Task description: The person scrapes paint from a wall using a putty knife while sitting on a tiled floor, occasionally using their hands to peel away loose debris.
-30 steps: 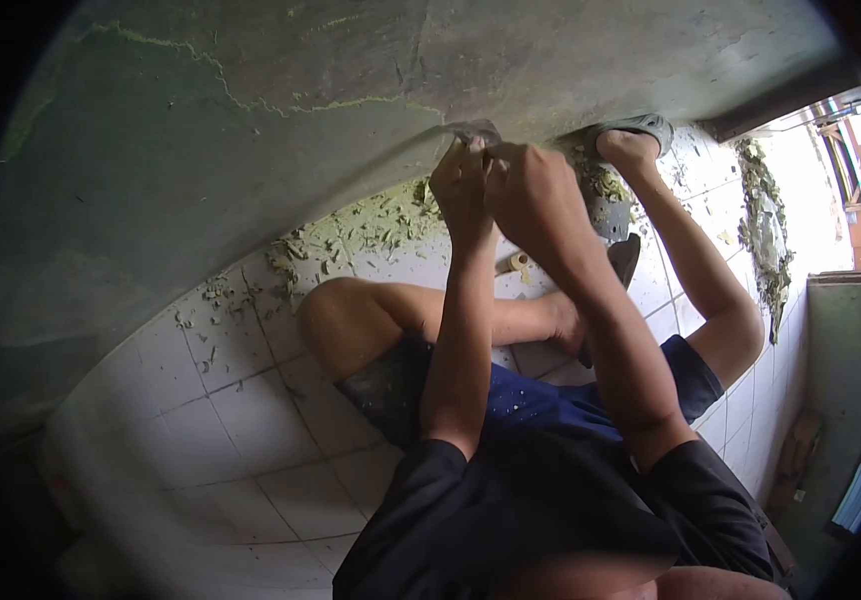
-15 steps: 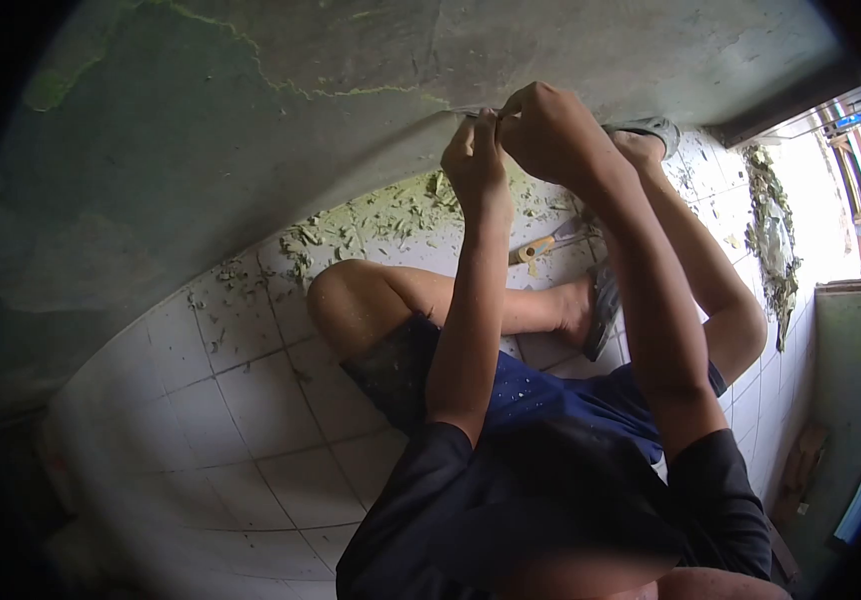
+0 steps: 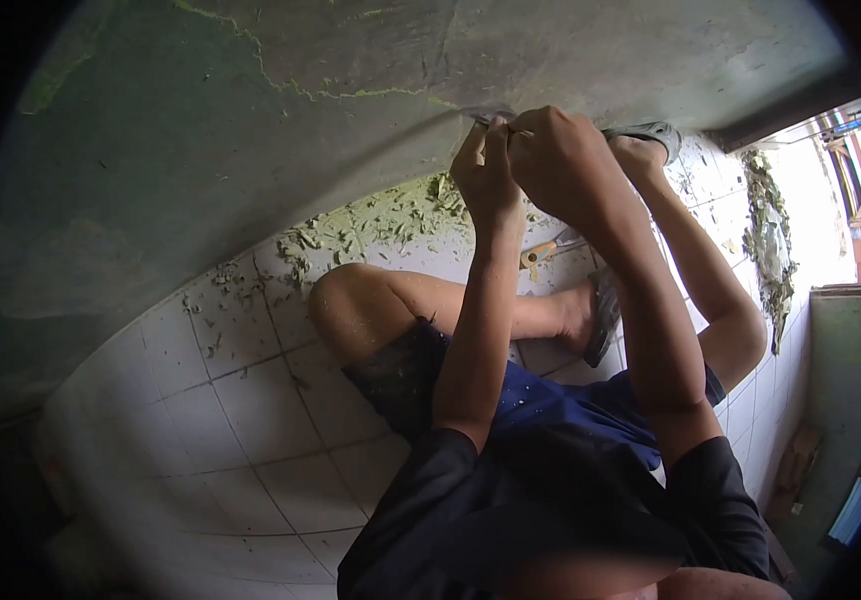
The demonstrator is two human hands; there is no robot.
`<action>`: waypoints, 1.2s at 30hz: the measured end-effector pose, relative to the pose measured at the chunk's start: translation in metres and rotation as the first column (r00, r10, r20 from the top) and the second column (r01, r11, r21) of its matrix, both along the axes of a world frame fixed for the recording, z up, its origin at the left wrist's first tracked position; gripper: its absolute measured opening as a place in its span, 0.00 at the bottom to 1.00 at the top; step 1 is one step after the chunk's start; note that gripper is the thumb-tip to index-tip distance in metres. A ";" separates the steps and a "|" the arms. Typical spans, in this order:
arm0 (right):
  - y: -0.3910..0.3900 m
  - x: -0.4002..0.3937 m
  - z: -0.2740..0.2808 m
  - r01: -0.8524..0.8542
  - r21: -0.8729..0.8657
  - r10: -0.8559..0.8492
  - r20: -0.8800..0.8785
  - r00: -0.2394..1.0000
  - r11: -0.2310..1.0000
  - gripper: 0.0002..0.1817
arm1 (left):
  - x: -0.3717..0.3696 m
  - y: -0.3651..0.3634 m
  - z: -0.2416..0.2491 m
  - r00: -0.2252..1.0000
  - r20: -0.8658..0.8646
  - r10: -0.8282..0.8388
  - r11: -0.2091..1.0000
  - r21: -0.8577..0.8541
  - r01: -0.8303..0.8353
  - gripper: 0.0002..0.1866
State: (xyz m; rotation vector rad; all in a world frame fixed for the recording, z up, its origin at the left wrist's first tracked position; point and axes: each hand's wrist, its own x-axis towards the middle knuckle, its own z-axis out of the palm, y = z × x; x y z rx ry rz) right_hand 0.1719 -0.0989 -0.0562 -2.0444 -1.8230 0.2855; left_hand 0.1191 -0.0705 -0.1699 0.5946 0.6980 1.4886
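Note:
My right hand (image 3: 566, 155) is closed at the wall around a thin flat tool (image 3: 488, 113) with a blurred greyish, blade-like end. Its exact kind is hard to make out. Beside it, the fingers of my left hand (image 3: 491, 180) are pinched at the same blade-like end; what they grip is mostly hidden. The tool's tip meets the grey-green wall (image 3: 201, 150), at the end of a jagged line of lifted paint (image 3: 361, 94). Below my hands, a scraper with a yellow-orange handle (image 3: 538, 255) lies on the floor.
Greenish paint flakes (image 3: 381, 220) cover the white tiled floor (image 3: 261, 410) along the wall's foot. A longer heap of peeled scraps (image 3: 771, 240) lies to the right, near a bright doorway. My bent legs and sandalled feet (image 3: 641, 145) are close under my arms.
Both hands have shifted slightly down and to the right, still close together at the wall. The blade-like end is now more visible and smeared by motion.

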 end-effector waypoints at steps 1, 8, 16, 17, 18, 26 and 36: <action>0.003 0.000 0.001 -0.025 0.014 0.024 0.021 0.999 1.000 0.19 | -0.001 0.001 0.006 1.000 -0.005 0.014 1.000 0.020 -0.014 0.14; -0.002 -0.011 -0.014 0.049 0.013 -0.049 0.023 0.999 0.999 0.15 | -0.001 0.001 -0.010 0.998 0.035 0.055 0.998 0.034 -0.056 0.13; -0.007 0.002 0.001 -0.009 0.004 0.009 0.005 1.000 1.000 0.21 | -0.001 -0.003 0.005 0.997 0.062 -0.053 0.998 0.041 0.050 0.12; -0.010 0.000 -0.005 0.034 0.035 -0.034 -0.003 0.999 0.999 0.20 | 0.000 -0.001 -0.004 0.998 0.038 -0.050 0.998 0.042 0.048 0.11; -0.002 0.004 -0.019 0.025 0.034 -0.024 -0.003 1.000 0.999 0.20 | 0.002 0.002 -0.018 0.998 0.038 -0.040 0.998 0.041 0.038 0.11; 0.004 0.003 -0.012 -0.003 -0.035 0.003 0.011 1.000 0.999 0.16 | -0.001 0.003 -0.018 0.995 -0.100 0.010 0.999 0.037 -0.007 0.11; 0.021 0.005 -0.079 0.006 -0.135 -0.001 0.039 0.999 0.991 0.16 | 0.007 0.015 -0.087 0.815 -0.462 0.349 0.917 0.347 -0.196 0.14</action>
